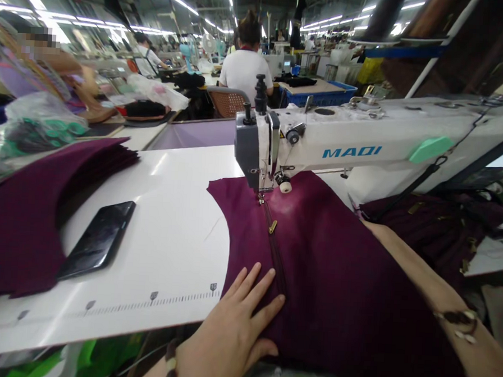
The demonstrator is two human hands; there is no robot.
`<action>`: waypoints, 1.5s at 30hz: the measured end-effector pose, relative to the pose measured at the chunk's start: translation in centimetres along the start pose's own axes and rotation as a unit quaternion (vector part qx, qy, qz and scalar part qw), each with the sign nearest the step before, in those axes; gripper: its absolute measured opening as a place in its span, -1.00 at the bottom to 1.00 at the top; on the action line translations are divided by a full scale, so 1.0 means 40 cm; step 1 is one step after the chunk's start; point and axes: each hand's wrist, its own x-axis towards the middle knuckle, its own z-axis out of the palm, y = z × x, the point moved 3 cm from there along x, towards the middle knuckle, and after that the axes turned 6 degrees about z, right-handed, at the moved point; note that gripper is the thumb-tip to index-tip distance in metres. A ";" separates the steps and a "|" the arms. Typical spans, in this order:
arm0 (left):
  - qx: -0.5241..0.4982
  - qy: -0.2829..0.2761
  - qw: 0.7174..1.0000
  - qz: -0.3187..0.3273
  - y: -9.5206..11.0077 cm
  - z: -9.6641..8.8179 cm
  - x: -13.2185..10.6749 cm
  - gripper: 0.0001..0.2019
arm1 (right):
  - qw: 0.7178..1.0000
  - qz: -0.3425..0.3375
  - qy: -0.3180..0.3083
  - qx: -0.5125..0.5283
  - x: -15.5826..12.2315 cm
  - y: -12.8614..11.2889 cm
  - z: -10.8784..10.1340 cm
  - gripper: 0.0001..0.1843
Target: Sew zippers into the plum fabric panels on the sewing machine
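A dark purple fabric panel (pixel 328 254) lies under the presser foot (pixel 261 200) of a white sewing machine (pixel 305 138). A zipper (pixel 278 263) with a gold-coloured pull (pixel 272 227) runs down the panel from the foot. My left hand (pixel 236 328) rests flat on the fabric, fingers spread, their tips beside and on the zipper's lower part. My right forearm (pixel 424 270) reaches in from the right, and its hand is hidden beneath the panel, so its fingers do not show.
Left on the white table (pixel 178 207), a black phone (pixel 99 239) lies against a stack of purple fabric pieces (pixel 26 216). More purple fabric with zipper pulls (pixel 435 232) is heaped at right. Other people sit beyond, one in a white shirt (pixel 246 73). A ruler scale marks the table's front edge.
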 end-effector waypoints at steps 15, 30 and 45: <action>0.048 -0.013 0.999 0.007 0.021 -0.004 -0.012 -0.25 | 0.874 -0.355 -0.029 -0.329 -0.056 -0.215 0.226 -0.53; 0.073 -0.055 0.990 0.108 -0.087 -0.022 -0.118 -0.41 | 0.882 -0.365 -0.022 -0.295 -0.027 -0.172 0.277 -0.58; -0.209 0.280 0.937 0.000 -0.053 -0.130 -0.067 -0.74 | 0.928 -0.283 -0.235 -0.063 -0.146 -0.190 0.154 -0.27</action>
